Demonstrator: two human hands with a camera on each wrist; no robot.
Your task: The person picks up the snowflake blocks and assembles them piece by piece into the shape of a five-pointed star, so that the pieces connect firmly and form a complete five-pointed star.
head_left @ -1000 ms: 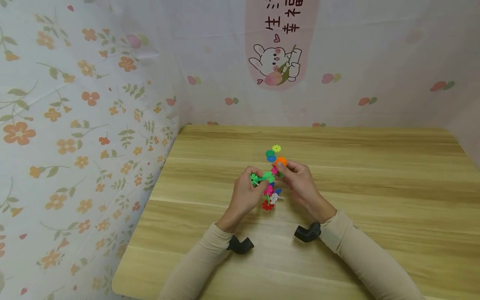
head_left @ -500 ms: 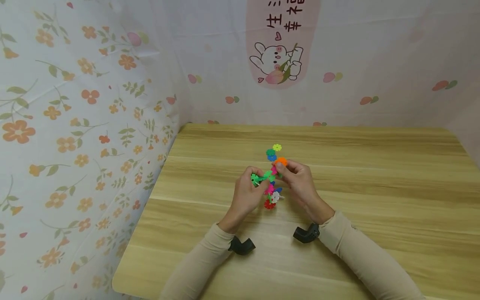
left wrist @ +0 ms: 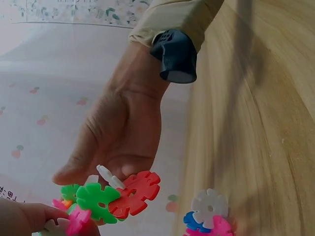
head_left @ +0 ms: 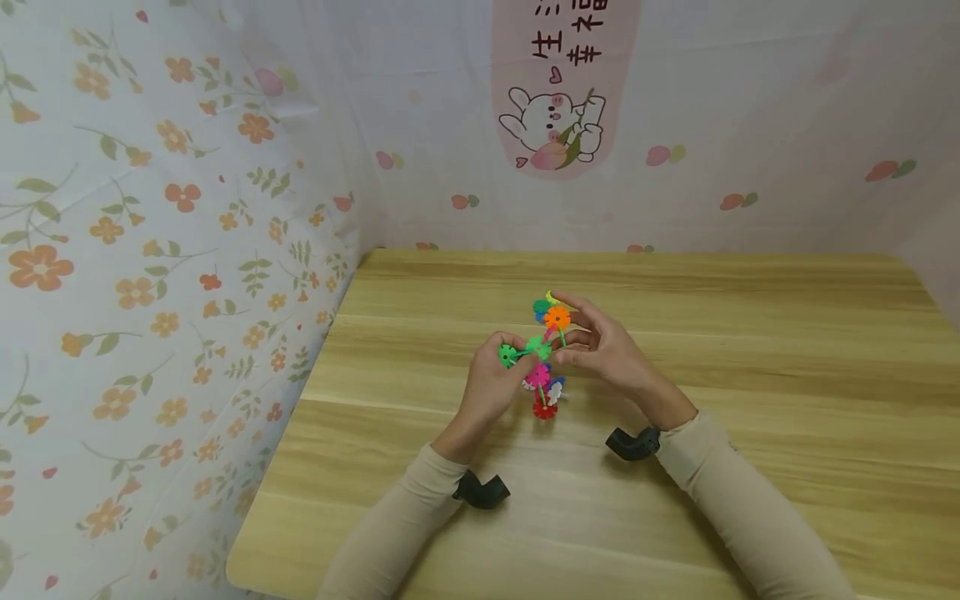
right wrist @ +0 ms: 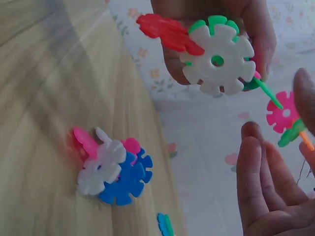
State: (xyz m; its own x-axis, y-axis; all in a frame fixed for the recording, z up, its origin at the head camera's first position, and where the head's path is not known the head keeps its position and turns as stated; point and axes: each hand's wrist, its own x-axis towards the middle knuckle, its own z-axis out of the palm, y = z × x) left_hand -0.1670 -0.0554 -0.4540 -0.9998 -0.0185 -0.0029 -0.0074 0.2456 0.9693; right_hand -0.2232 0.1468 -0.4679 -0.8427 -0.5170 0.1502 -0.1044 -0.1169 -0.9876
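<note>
A flower-patterned curtain [head_left: 172, 292] and a pale printed curtain enclose a wood-grain table [head_left: 750, 375]. The orange disc [head_left: 557, 318] belongs to a chain of linked notched discs held up above the table. To its left and nearer the person, the left hand [head_left: 491, 383] pinches that chain between thumb and finger beside a light green disc [head_left: 537, 348]; a darker green disc [head_left: 507, 356] sits at its knuckles. The right hand [head_left: 618, 354], right of the orange disc, is loosely spread, thumb parted from gently bent fingers; whether it touches the chain I cannot tell.

Beyond the orange disc, a right finger partly covers a yellow disc [head_left: 551, 297] beside a teal disc [head_left: 542, 307]. Nearer the person than it, a red disc [head_left: 545, 408] and a pink disc [head_left: 538, 375] overlap others, so which are held is unclear in the head view. The right-wrist view cuts the orange disc off at its edge. Both forearms, in beige sleeves, reach forward and angle inward toward it.
</note>
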